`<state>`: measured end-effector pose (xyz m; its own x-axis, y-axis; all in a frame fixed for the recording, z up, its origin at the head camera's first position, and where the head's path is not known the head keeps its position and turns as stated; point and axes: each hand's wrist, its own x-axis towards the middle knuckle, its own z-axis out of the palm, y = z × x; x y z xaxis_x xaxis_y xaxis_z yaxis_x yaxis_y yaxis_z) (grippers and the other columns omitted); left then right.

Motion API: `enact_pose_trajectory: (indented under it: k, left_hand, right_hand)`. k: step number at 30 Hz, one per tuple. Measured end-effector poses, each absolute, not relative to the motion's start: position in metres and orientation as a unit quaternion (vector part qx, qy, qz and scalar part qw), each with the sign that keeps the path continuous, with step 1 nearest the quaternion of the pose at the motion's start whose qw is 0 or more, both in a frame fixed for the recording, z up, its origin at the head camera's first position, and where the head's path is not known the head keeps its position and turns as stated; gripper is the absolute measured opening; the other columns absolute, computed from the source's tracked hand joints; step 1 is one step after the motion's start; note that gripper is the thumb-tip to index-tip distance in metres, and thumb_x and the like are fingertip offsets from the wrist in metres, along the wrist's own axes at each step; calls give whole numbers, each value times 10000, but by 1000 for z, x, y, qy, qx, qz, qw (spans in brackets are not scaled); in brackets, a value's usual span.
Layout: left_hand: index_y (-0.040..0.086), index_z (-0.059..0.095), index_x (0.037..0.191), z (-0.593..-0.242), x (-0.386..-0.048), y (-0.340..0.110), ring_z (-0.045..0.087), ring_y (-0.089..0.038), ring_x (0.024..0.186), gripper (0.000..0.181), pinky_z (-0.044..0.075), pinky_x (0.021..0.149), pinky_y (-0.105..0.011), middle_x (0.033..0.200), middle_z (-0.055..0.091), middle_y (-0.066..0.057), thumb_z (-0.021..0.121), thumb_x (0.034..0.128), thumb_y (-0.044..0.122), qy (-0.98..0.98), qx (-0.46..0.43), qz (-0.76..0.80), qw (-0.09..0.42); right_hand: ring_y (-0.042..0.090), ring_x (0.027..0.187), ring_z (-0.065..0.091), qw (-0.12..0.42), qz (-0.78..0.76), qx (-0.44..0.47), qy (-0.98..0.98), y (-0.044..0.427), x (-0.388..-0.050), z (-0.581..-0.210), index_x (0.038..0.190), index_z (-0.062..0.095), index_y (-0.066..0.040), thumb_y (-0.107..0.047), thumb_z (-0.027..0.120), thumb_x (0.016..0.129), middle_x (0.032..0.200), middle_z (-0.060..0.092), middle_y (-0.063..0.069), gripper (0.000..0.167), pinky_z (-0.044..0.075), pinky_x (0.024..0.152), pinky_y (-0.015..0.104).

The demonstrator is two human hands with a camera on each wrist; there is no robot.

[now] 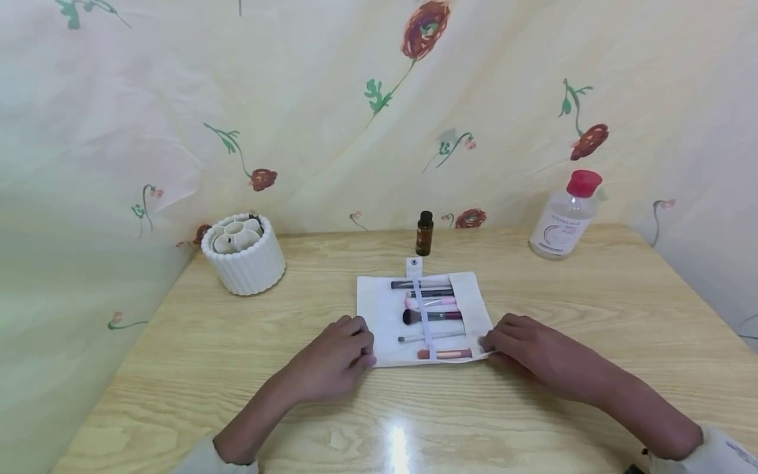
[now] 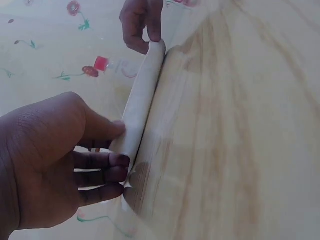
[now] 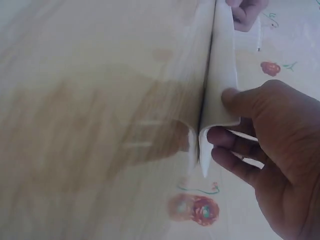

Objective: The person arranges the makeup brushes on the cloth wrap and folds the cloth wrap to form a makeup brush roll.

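A white makeup brush roll (image 1: 385, 309) lies spread on the table with several brushes lying crosswise under a thin strap. Among them are a dark fluffy brush (image 1: 435, 316) and a pink-handled brush (image 1: 450, 354) nearest the front edge. My left hand (image 1: 334, 359) pinches the near left corner of the roll. At the near right corner, my right hand (image 1: 541, 352) pinches the fabric between thumb and fingers. Both wrist views show the roll's near edge (image 2: 142, 100) curved up off the tabletop, with the thumb (image 3: 240, 102) on its outer side. A snap tab (image 1: 414, 266) sticks out at the far edge.
A white ribbed round holder (image 1: 251, 263) stands at the back left. Behind the roll is a small brown bottle (image 1: 424, 236). A clear bottle with a red cap (image 1: 559, 224) stands back right. Flower-patterned cloth (image 1: 320, 131) hangs behind the wooden table (image 1: 237, 368).
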<state>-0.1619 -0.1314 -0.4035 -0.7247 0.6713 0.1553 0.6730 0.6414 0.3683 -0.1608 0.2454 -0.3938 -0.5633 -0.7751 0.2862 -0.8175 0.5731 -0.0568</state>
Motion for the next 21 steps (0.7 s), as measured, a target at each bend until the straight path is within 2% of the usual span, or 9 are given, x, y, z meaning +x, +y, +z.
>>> enact_pose_trajectory:
  k: [3, 8, 12, 16, 21]
  left_hand:
    - [207, 577, 833, -406, -165, -130, 413, -121, 795, 182, 394, 713, -254, 876, 478, 99, 605, 1008, 166, -913, -348, -215, -9]
    - [154, 600, 885, -410, -170, -126, 441, -123, 750, 130, 424, 670, -252, 856, 470, 63, 597, 1014, 168, -921, -299, -245, -41]
    - [153, 583, 1015, -412, -170, -125, 480, -115, 752, 60, 454, 651, -253, 905, 481, 38, 638, 994, 167, -919, -272, -280, -51]
    - [204, 586, 1044, -413, -170, -125, 491, -97, 747, 102, 458, 649, -249, 915, 493, 44, 653, 985, 155, -914, -297, -276, -21]
    - [216, 610, 1031, -413, -169, -129, 464, -96, 850, 167, 445, 748, -264, 955, 490, 63, 733, 936, 276, -911, -327, -251, -9]
  right_hand:
    - [1, 887, 533, 96, 140, 432, -886, 242, -163, -396, 1157, 621, -202, -25, 759, 861, 993, 575, -163, 371, 526, 772, 225]
    - [0, 854, 558, 60, 175, 382, -905, 237, -167, -399, 1236, 560, -240, 8, 728, 885, 1005, 597, -150, 462, 555, 766, 242]
    - [21, 838, 557, 66, 152, 390, -906, 235, -172, -402, 1151, 635, -238, 10, 748, 868, 1007, 569, -130, 392, 550, 734, 229]
    - [45, 875, 558, 77, 98, 402, -907, 234, -175, -400, 1107, 710, -226, -82, 778, 871, 1081, 577, -79, 285, 550, 746, 244]
    - [85, 998, 477, 105, 51, 414, -903, 236, -175, -397, 1052, 731, -267, -284, 802, 857, 1109, 566, -98, 208, 510, 822, 320]
